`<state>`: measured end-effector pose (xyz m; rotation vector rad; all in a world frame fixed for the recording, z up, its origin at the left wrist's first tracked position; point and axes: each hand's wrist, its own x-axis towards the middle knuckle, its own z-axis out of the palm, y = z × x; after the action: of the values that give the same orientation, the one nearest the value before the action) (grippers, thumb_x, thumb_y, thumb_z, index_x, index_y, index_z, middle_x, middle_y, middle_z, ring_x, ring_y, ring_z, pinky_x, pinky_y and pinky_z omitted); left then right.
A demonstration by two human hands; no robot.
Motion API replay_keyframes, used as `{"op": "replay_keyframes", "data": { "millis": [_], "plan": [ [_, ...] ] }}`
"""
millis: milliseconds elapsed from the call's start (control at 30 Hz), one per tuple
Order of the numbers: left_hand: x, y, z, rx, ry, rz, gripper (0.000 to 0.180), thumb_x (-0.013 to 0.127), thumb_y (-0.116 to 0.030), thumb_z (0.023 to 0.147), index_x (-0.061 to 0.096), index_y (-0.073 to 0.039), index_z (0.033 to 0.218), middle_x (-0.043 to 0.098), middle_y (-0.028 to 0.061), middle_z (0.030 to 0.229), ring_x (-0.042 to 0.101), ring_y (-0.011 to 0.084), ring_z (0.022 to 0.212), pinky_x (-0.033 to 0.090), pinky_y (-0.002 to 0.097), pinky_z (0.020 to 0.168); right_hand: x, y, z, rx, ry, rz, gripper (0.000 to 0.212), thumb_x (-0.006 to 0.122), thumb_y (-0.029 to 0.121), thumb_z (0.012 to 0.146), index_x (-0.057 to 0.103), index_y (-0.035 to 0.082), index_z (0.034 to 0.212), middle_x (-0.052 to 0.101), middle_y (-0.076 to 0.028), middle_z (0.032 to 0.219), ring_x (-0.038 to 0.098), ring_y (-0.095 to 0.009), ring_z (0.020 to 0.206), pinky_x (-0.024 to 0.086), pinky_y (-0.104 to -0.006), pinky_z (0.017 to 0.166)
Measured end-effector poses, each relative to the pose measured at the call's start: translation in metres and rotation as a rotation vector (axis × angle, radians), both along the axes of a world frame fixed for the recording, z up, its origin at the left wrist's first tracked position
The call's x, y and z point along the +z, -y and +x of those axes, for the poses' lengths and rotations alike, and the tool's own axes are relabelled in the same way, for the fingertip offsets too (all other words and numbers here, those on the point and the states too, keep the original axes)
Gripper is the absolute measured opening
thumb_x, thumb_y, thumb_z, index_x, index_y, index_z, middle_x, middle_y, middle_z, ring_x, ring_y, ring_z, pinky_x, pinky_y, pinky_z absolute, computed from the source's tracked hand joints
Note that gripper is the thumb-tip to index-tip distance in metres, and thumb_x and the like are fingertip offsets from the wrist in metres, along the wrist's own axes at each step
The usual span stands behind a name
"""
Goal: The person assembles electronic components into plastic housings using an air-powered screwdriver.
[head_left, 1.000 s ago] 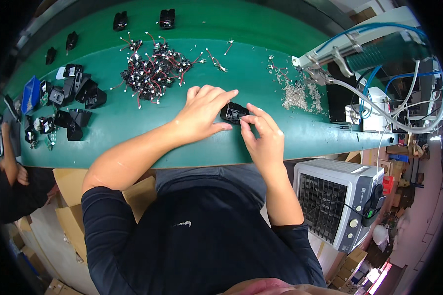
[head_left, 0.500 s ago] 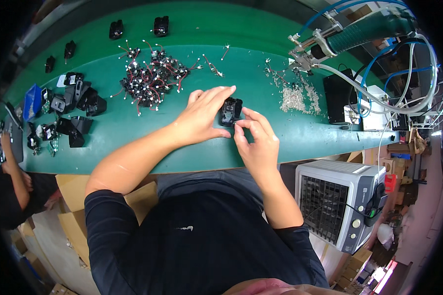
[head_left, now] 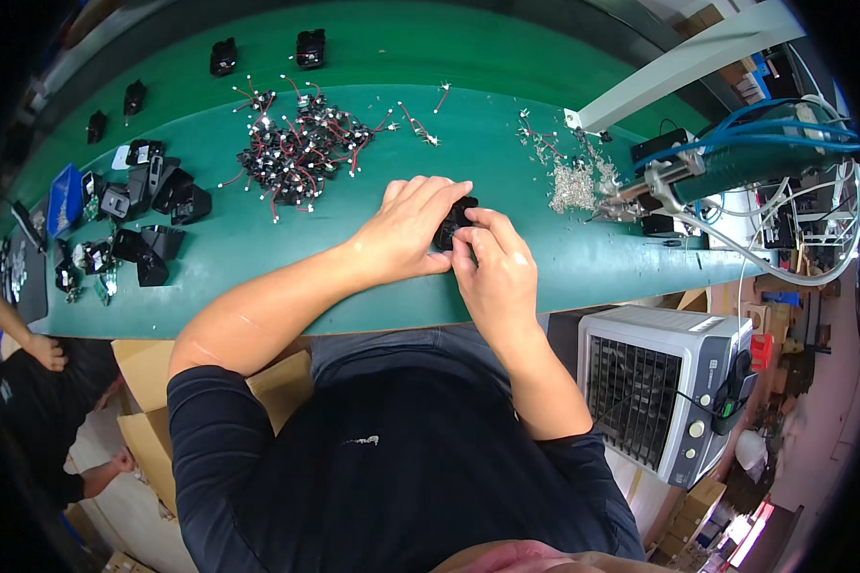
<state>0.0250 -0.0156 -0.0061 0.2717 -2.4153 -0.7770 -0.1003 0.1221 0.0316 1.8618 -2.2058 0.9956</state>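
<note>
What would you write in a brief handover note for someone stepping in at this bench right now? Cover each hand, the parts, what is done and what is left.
Left hand: grips the small black part above the green table.
Right hand: fingers pinch the same part from the near side.
Parts: red-wired pile behind the hands; black housings far left; metal bits to the right.
Done: cannot tell.
Left: the held part is in hand, not set down.

A factory assembly line, seemingly: green conveyor belt (head_left: 258,258) (wired parts (head_left: 301,153) heaped).

Green workbench (head_left: 258,258), cardboard boxes (head_left: 148,382), grey cooler (head_left: 669,392) beside.
</note>
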Motion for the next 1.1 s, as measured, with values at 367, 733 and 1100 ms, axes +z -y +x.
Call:
{"op": "replay_keyframes", "data": {
  "millis": [367, 733, 1100],
  "plan": [
    [0.000, 0.002, 0.000, -0.031, -0.028, 0.013, 0.089, 0.095, -0.024, 0.066, 0.053, -0.004, 0.141, 0.060, 0.0132, 0.130, 0.058, 0.0329, 0.117, 0.040, 0.0467, 0.097, 0.007, 0.007, -0.011, 0.047, 0.053, 0.060, 0.014, 0.081, 0.000, 0.074, 0.074, 0.002, 0.086, 0.062, -0.009, 0.096, 0.062, -0.030, 0.088, 0.053, -0.0426, 0.079],
    [0.003, 0.002, 0.000, -0.024, -0.013, -0.022, 0.085, 0.095, -0.025, 0.065, 0.057, -0.005, 0.138, 0.062, 0.0116, 0.120, 0.061, 0.0318, 0.113, 0.042, 0.0451, 0.094, 0.015, 0.006, -0.014, 0.039, 0.014, 0.178, 0.012, 0.082, 0.005, 0.073, 0.077, 0.003, 0.084, 0.061, -0.009, 0.095, 0.062, -0.030, 0.092, 0.052, -0.0435, 0.081],
    [0.004, 0.003, 0.000, -0.040, -0.001, -0.029, 0.084, 0.094, -0.025, 0.064, 0.057, -0.006, 0.137, 0.064, 0.0113, 0.120, 0.062, 0.0315, 0.113, 0.043, 0.0445, 0.095, 0.015, 0.012, -0.014, 0.040, -0.144, 0.291, 0.007, 0.078, 0.014, 0.079, 0.077, 0.007, 0.081, 0.061, -0.005, 0.099, 0.060, -0.026, 0.098, 0.048, -0.0427, 0.080]
  ]
}}
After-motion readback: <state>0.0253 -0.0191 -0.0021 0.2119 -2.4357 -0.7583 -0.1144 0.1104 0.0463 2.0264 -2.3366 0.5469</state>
